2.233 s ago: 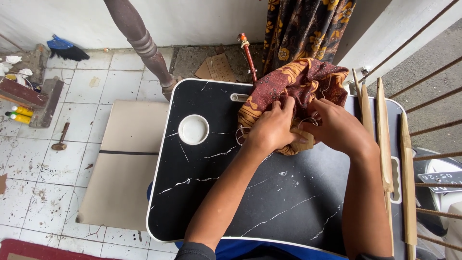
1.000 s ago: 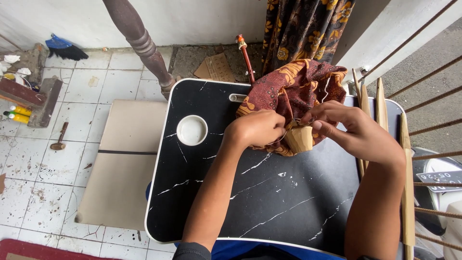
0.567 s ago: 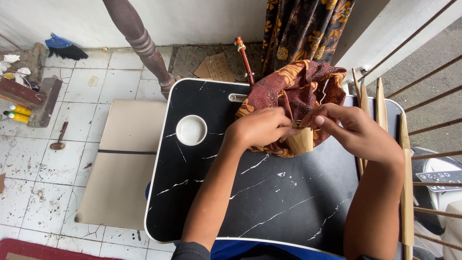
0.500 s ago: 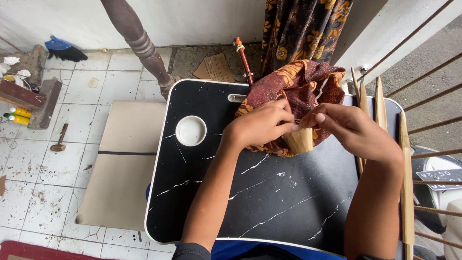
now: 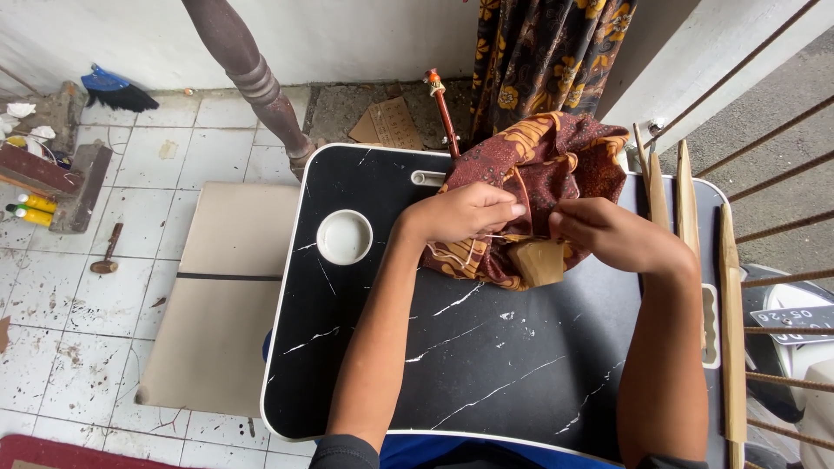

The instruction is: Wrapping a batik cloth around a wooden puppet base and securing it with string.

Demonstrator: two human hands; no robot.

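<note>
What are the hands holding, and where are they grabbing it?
Both hands hold the brown patterned cloth on the black table. The left hand and right hand pinch its near folded edge, just above a tan piece.

Bare black table is left open below both hands, while passage is blocked beyond them by the bunched cloth, left of the left hand by the white cup recess, and right of the right hand by wooden sticks.
</note>
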